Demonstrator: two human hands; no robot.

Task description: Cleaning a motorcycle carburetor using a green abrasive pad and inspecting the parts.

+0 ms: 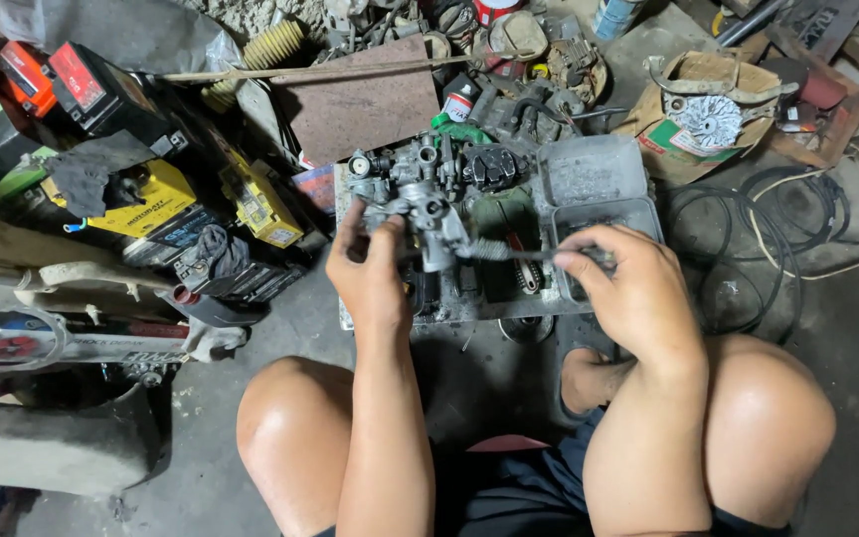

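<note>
Cluttered, dim grey concrete floor (847, 328)

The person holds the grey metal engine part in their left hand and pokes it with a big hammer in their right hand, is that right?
Not quite. The left hand does hold the grey metal engine part, but the right hand holds no hammer. It holds a thin dark tool like a screwdriver, its tip at the part. The head view shows this.

Concrete floor (847, 338), seemingly grimy tray (509, 303)

Counted: two hands, left (370, 278) and right (633, 293); one grey carburetor (429, 214); one thin tool (519, 255); two clear plastic containers (589, 169); two yellow batteries (151, 204).
</note>
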